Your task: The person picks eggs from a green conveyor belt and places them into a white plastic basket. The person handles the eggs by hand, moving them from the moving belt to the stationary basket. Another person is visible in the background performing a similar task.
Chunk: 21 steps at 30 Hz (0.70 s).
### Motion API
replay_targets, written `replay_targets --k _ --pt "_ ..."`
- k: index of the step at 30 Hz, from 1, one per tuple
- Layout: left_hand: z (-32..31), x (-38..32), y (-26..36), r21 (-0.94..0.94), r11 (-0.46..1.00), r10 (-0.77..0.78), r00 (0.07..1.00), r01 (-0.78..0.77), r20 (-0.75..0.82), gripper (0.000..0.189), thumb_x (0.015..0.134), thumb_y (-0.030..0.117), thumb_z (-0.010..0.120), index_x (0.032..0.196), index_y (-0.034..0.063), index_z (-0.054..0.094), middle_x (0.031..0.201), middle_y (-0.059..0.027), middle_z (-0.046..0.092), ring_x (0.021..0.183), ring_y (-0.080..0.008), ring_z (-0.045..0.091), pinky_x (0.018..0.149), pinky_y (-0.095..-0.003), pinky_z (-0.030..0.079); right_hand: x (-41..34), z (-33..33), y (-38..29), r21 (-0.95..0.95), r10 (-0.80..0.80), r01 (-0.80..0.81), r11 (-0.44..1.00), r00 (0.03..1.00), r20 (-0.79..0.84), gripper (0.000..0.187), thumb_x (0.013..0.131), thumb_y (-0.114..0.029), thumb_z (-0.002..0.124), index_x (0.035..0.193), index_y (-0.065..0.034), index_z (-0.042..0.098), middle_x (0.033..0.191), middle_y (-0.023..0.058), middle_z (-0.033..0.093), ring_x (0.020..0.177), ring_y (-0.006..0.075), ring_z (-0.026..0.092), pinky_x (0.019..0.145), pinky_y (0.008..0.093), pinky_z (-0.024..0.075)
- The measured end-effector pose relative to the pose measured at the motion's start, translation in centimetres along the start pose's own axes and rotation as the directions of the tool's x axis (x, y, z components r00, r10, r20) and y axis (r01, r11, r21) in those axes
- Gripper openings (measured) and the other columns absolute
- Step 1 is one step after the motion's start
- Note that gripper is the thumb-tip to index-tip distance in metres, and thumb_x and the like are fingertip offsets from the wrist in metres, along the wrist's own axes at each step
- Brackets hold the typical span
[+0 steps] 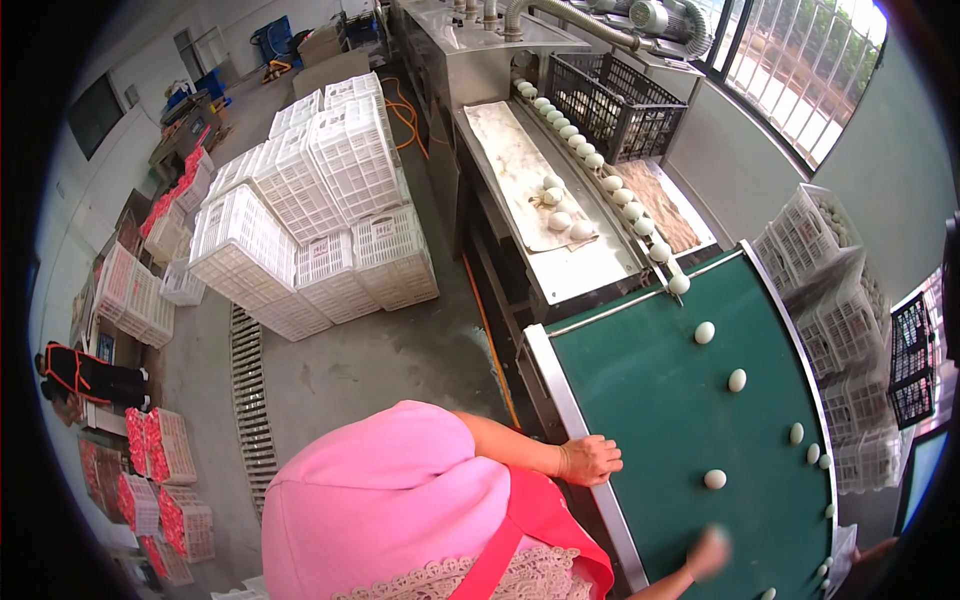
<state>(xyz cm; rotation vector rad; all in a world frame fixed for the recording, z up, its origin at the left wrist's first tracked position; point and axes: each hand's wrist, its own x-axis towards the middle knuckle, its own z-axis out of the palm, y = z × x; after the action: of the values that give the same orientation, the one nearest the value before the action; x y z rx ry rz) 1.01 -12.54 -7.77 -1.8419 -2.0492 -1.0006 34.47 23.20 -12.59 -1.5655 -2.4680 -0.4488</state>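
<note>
My left hand (591, 460) rests with curled fingers over the metal side rail (559, 390) of a green conveyor belt (637, 390). Over the belt's lower part, my right hand (703, 556) is blurred by motion, a pale egg (719, 534) showing at its fingertips. The nearest loose egg (715, 478) lies on the belt just above that hand. Farther up are another egg (737, 380) and one more (704, 332). Several others, among them an egg (796, 433), lie along the belt's right side.
A row of eggs (592, 160) runs from a steel machine (480, 67) onto the belt. More eggs (559, 220) lie on a cloth (510, 157). White crates (330, 165) stand stacked at left, egg-filled crates (817, 285) at right. A person (94, 373) stands far left.
</note>
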Motion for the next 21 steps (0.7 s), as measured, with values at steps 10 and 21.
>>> replay_targets --k 10,21 --pt "1.6 0.5 -0.8 -0.011 0.999 -0.038 0.996 0.039 0.086 0.007 0.074 0.008 0.061 0.080 0.0123 0.063 0.075 -0.0089 0.059 0.072 -0.0305 0.059 0.065 -0.0450 0.047 -3.4 -11.8 3.1 0.502 0.055 -0.371 -0.781 0.760 0.648 0.044 0.092 -0.041 0.068 0.123 -0.0089 0.062 0.127 0.0175 0.061 0.115 0.0369 0.062 0.064 0.0393 0.0634" --pt "1.4 0.9 2.2 0.085 0.996 -0.006 0.996 -0.001 0.089 0.015 0.084 0.007 0.056 0.089 0.0101 0.070 0.087 -0.0078 0.068 0.082 -0.0296 0.065 0.073 -0.0423 0.052 -35.0 -24.0 16.3 0.506 0.290 -0.065 -0.860 0.753 0.591 0.042 0.090 -0.039 0.069 0.111 -0.0043 0.060 0.124 0.0215 0.060 0.103 0.0339 0.066 0.049 0.0307 0.0587"
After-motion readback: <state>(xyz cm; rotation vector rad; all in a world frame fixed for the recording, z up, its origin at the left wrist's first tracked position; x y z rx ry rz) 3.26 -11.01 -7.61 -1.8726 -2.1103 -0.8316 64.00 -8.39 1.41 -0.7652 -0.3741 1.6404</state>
